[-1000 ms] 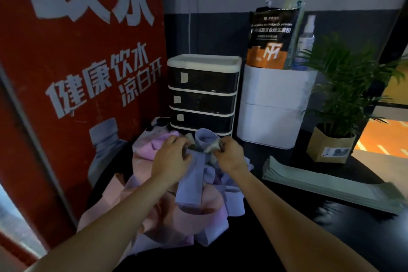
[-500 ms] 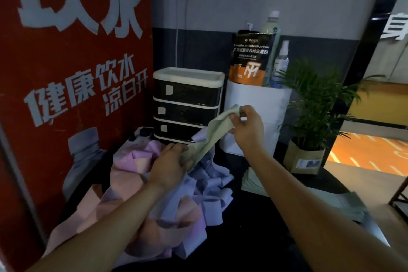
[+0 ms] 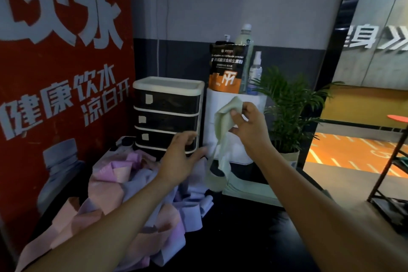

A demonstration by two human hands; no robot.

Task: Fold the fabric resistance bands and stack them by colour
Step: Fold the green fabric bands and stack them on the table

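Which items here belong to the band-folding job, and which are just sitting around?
Job: green band pinched by right hand; left hand open; pink and lilac pile; folded green stack.
Idle: drawer unit; powder pouch; spray bottle; potted plant.

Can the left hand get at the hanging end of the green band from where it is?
Probably yes. The left hand is open, holding nothing, right beside the green band hanging from the right hand. Nothing shows between them.
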